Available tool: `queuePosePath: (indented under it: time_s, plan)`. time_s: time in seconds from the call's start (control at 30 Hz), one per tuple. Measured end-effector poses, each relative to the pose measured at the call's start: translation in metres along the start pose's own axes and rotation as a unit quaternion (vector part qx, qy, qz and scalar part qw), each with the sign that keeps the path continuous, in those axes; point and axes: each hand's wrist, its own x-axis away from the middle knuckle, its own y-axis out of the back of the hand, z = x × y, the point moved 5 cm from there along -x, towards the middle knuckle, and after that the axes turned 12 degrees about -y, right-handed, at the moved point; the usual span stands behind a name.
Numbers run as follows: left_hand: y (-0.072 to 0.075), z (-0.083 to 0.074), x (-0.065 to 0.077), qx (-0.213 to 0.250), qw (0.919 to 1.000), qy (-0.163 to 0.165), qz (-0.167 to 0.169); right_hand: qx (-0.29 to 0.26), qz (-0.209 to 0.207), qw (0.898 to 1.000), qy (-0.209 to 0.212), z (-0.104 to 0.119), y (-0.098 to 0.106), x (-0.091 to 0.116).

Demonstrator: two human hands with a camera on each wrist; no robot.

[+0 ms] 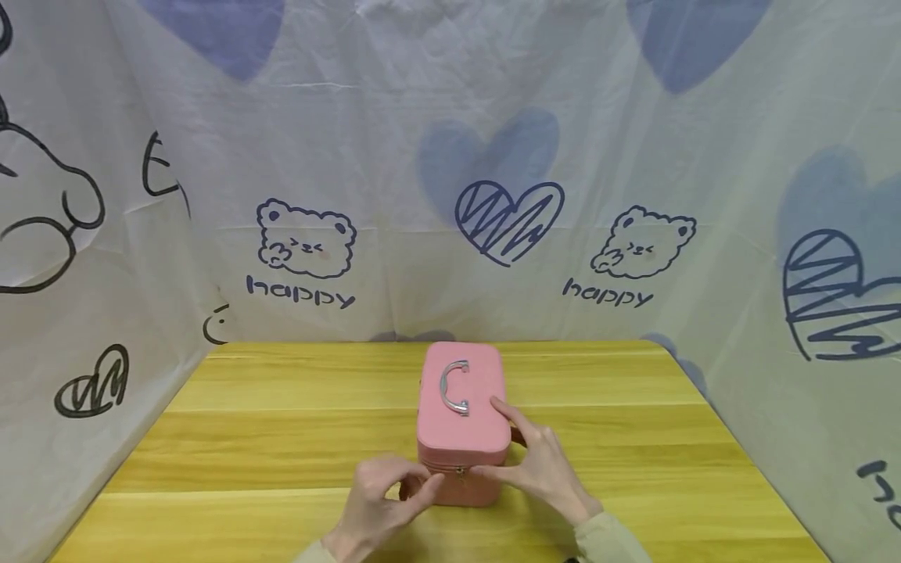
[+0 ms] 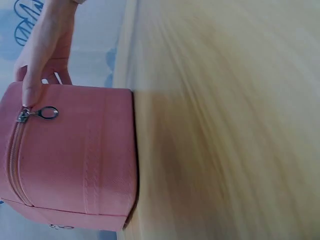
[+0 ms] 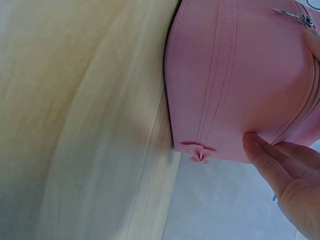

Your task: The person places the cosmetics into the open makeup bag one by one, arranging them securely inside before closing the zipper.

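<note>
A pink zippered cosmetic case (image 1: 461, 426) stands upright on the wooden table, its lid down. A silver handle (image 1: 454, 387) is fixed on top. My right hand (image 1: 545, 469) holds the case at its front right corner, thumb at the front by the zipper and fingers against the right side. In the left wrist view, that thumb touches the zipper slider (image 2: 22, 116), and a ring-shaped pull (image 2: 47, 113) hangs free. My left hand (image 1: 383, 496) hovers beside the front left corner, fingers loosely bent with a gap to the thumb. The left wrist view does not show it.
The yellow wooden table (image 1: 281, 438) extends on both sides of the case. A white curtain (image 1: 394, 156) printed with hearts and bears hangs behind and at the sides. A small pink bow (image 3: 199, 152) sits low on the case's side.
</note>
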Motion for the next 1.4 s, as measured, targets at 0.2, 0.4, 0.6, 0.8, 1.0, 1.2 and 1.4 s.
queuePosePath:
  time_s: [0.2,0.4,0.6,0.8,1.0,1.2,1.4]
  plan:
    - [0.005,0.006,0.0,-0.049,0.9922,0.104,-0.049,0.004,-0.002,1.0,0.006,0.0,0.0,0.001]
    - [0.002,0.02,0.006,-0.053,0.944,0.325,-0.024,0.001,0.0,1.0,-0.003,0.001,-0.001,0.0]
    - [-0.004,0.031,0.017,0.017,0.8743,0.484,0.033,0.003,0.0,1.0,0.002,0.001,-0.002,0.001]
    - [-0.009,0.036,0.017,0.057,0.8668,0.492,0.058,0.01,0.003,1.0,0.021,0.002,-0.001,0.001]
    - [-0.008,0.039,0.014,0.08,0.8747,0.476,0.047,0.039,0.027,0.999,-0.003,0.0,0.002,0.003]
    - [-0.005,0.041,0.012,0.103,0.8639,0.492,0.03,-0.003,0.073,0.994,-0.079,-0.002,0.008,0.009]
    - [-0.001,0.043,0.006,0.115,0.8568,0.503,0.015,-0.065,0.027,0.993,-0.097,-0.003,0.013,0.019]
